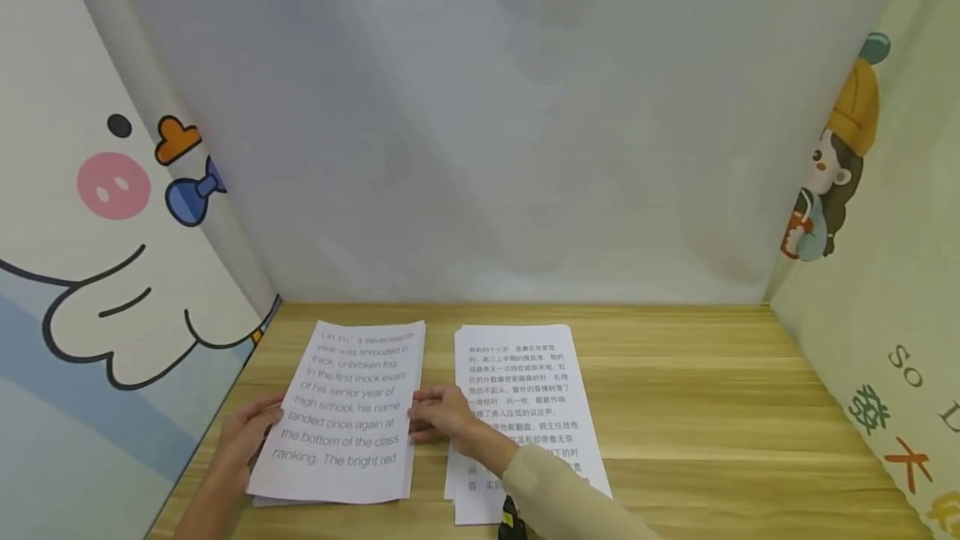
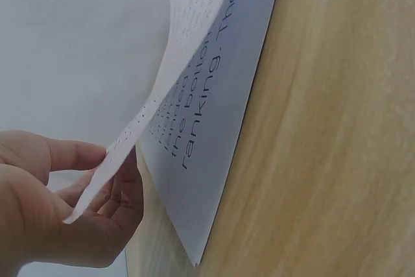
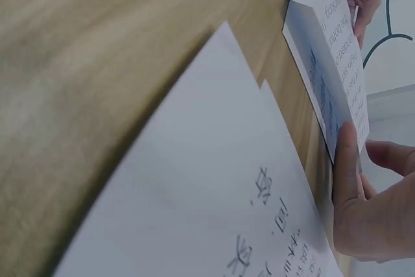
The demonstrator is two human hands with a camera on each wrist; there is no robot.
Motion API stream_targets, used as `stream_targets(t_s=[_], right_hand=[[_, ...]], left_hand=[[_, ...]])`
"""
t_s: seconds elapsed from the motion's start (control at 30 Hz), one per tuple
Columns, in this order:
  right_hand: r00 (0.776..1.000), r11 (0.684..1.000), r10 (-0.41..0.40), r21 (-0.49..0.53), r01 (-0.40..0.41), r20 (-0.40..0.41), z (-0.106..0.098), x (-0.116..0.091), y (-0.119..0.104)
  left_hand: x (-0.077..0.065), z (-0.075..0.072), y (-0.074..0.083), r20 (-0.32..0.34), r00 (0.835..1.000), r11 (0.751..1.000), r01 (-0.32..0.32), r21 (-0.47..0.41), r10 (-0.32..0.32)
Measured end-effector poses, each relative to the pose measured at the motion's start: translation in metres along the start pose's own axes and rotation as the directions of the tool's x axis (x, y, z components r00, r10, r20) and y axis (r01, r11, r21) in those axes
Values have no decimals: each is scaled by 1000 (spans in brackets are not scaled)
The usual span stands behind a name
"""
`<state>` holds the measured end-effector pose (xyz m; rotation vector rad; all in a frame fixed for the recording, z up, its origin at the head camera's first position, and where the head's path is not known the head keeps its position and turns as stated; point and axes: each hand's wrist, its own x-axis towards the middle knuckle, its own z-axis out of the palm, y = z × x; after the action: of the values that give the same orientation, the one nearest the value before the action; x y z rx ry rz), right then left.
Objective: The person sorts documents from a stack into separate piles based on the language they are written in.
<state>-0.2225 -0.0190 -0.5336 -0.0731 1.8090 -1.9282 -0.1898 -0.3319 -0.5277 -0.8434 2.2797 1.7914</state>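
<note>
A sheet of paper with large English print (image 1: 341,411) is held between both hands at the left of the table. My left hand (image 1: 243,433) pinches its left edge, thumb on top and fingers beneath, as the left wrist view shows. My right hand (image 1: 447,415) grips the opposite edge. The held sheet (image 2: 155,98) bows upward, raised off another English-printed sheet (image 2: 211,118) lying on the table. To the right lies a slightly uneven stack of sheets with Chinese print (image 1: 517,373), its lower part covered by my right forearm.
The wood-grain table (image 1: 690,407) meets a pale back wall (image 1: 480,123). Cartoon-printed panels stand at the left (image 1: 45,148) and right (image 1: 862,298). A small black object with a yellow mark (image 1: 512,521) shows at the front, by the right sleeve (image 1: 566,494).
</note>
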Motion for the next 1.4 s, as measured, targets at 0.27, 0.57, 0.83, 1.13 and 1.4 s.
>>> stream_targets(t_s=[0.27, 0.57, 0.83, 1.13, 1.4], right_hand=[[999, 999, 21, -42, -20, 29, -8, -4, -6], [999, 998, 8, -62, -5, 48, -22, -9, -9], [997, 997, -8, -74, 14, 81, -45, -28, -6], [999, 996, -2, -85, 6, 48, -82, -41, -5], [1000, 992, -18, -122, 15, -22, -115, -52, -5]], left_hand=[[11, -4, -9, -43, 999, 995, -12, 102, 16], [0, -14, -5, -91, 991, 992, -88, 94, 97], [-17, 0, 6, 47, 984, 977, -178, 116, 173], [-25, 26, 19, 146, 972, 964, -208, 167, 184], [-32, 58, 19, 239, 939, 933, -299, 202, 249]])
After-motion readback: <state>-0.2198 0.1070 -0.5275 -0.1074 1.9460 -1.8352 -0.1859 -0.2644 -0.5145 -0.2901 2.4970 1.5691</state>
